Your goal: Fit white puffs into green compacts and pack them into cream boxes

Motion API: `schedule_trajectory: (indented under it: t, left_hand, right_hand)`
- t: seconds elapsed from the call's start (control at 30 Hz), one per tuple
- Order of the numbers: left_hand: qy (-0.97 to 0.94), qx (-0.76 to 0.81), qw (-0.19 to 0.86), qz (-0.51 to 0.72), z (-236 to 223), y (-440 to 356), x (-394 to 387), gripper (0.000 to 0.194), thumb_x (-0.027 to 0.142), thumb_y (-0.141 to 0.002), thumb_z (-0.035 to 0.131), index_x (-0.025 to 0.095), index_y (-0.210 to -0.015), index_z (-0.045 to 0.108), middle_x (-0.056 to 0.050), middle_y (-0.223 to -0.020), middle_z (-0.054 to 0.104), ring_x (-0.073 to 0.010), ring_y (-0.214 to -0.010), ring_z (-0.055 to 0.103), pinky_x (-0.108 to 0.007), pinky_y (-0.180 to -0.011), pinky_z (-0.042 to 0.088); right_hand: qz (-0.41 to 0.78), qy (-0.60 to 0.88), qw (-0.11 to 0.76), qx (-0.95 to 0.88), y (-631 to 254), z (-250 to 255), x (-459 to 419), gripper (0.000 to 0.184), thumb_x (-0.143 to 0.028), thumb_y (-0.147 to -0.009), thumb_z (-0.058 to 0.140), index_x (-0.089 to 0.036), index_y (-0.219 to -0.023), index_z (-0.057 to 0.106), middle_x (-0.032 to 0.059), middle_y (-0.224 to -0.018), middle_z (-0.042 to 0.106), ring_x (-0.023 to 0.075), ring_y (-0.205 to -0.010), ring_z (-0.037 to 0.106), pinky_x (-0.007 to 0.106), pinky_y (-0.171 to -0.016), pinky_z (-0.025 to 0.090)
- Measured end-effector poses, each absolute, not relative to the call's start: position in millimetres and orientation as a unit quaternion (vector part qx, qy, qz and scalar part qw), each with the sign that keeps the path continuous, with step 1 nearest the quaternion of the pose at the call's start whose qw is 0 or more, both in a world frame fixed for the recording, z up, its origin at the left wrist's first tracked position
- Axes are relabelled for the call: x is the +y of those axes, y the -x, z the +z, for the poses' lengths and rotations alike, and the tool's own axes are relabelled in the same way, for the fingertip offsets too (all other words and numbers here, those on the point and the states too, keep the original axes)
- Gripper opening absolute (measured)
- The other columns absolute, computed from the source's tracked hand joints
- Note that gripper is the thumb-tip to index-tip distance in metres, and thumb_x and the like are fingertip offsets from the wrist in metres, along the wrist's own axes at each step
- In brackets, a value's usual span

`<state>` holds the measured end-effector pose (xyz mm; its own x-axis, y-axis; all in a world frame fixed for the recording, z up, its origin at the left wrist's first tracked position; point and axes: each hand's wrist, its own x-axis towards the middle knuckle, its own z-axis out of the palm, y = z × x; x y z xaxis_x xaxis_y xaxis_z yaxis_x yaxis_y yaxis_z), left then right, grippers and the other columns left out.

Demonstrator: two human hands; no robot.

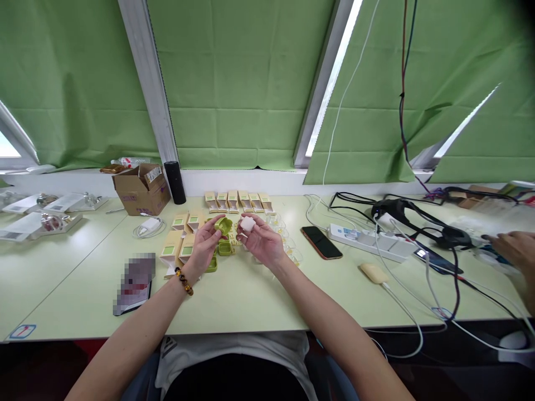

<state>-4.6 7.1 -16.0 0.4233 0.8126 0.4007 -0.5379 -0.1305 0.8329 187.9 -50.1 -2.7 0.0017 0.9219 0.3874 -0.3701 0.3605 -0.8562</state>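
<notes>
My left hand [205, 243], with a bead bracelet on the wrist, pinches a small green plastic case [223, 225] above the table. My right hand [261, 240] holds a small white block [247, 223] between its fingertips, close beside the green case. Under my hands lie two more green cases [224, 248] and several clear plastic trays [288, 245]. Small tan boxes with green labels [180, 239] lie to the left, and a row of them [238, 201] stands farther back.
A phone [321, 242] lies to the right, then a white power strip [371, 239] with tangled cables and a headset [418, 220]. Another person's hand [512, 248] rests at far right. A cardboard box [142, 192], black cylinder [174, 182] and charger [149, 225] sit back left; a blurred card [134, 284] near left.
</notes>
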Motion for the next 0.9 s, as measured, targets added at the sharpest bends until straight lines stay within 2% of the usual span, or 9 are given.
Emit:
schedule_trajectory:
  t: [0.1,0.2,0.3,0.43,0.53,0.7,0.9]
  left_hand:
    - [-0.542,0.128,0.648,0.520,-17.3,4.5,7.4,0.054,0.033,-0.085,0.083,0.021,-0.137,0.069,-0.008,-0.111,0.072,-0.0169,-0.094,0.064,-0.029,-0.086,0.054]
    - [-0.543,0.129,0.646,0.520,-17.5,4.7,7.6,0.054,0.032,-0.085,0.083,0.022,-0.136,0.069,-0.008,-0.112,0.072,-0.0173,-0.094,0.064,-0.029,-0.086,0.054]
    - [-0.548,0.130,0.645,0.517,-18.0,5.3,8.1,0.055,0.032,-0.085,0.083,0.021,-0.137,0.068,-0.008,-0.114,0.073,-0.0173,-0.094,0.065,-0.029,-0.086,0.053]
    - [-0.554,0.137,0.646,0.506,-19.4,6.3,8.1,0.056,0.032,-0.085,0.083,0.021,-0.137,0.068,-0.009,-0.117,0.072,-0.0172,-0.096,0.066,-0.028,-0.086,0.053]
    - [-0.565,0.143,0.641,0.500,-18.9,6.1,6.3,0.057,0.033,-0.085,0.083,0.021,-0.138,0.068,-0.009,-0.117,0.073,-0.0182,-0.099,0.067,-0.029,-0.087,0.053]
    - [-0.574,0.143,0.632,0.501,-14.9,3.6,2.7,0.058,0.035,-0.080,0.088,0.020,-0.133,0.071,-0.012,-0.119,0.074,-0.0240,-0.109,0.068,-0.032,-0.092,0.054]
    - [-0.592,0.158,0.605,0.509,-11.8,0.9,0.1,0.053,0.035,-0.078,0.090,0.022,-0.127,0.074,-0.012,-0.125,0.073,-0.0239,-0.112,0.068,-0.034,-0.095,0.055]
  right_hand:
    - [0.464,0.275,0.653,-0.532,-184.4,-2.9,-51.8,0.049,-0.053,-0.084,0.073,-0.027,-0.125,0.066,0.0075,-0.106,0.070,0.0234,-0.093,0.067,0.042,-0.085,0.058]
    - [0.382,0.299,0.671,-0.561,-179.5,-5.4,-51.9,0.042,-0.046,-0.082,0.081,-0.026,-0.116,0.066,0.0050,-0.104,0.067,0.0206,-0.092,0.065,0.037,-0.084,0.057]
    - [0.272,0.339,0.681,-0.589,-175.4,-8.1,-51.9,0.036,-0.039,-0.081,0.084,-0.026,-0.108,0.065,0.0050,-0.109,0.064,0.0205,-0.100,0.064,0.036,-0.090,0.056]
    - [0.184,0.378,0.667,-0.615,-172.7,-7.7,-54.4,0.033,-0.038,-0.083,0.080,-0.026,-0.109,0.064,0.0068,-0.117,0.062,0.0228,-0.109,0.062,0.039,-0.096,0.055]
    - [0.158,0.392,0.658,-0.623,-171.2,-5.0,-56.8,0.030,-0.036,-0.084,0.079,-0.026,-0.109,0.064,0.0066,-0.114,0.063,0.0229,-0.106,0.063,0.038,-0.092,0.055]
    - [0.130,0.444,0.630,-0.624,-168.2,-0.7,-59.9,0.027,-0.039,-0.086,0.077,-0.024,-0.105,0.067,0.0043,-0.100,0.071,0.0203,-0.085,0.061,0.036,-0.078,0.051]
    - [0.149,0.473,0.619,-0.609,-166.4,2.3,-62.6,0.027,-0.044,-0.086,0.076,-0.023,-0.102,0.069,0.0038,-0.094,0.074,0.0187,-0.076,0.058,0.035,-0.071,0.049]
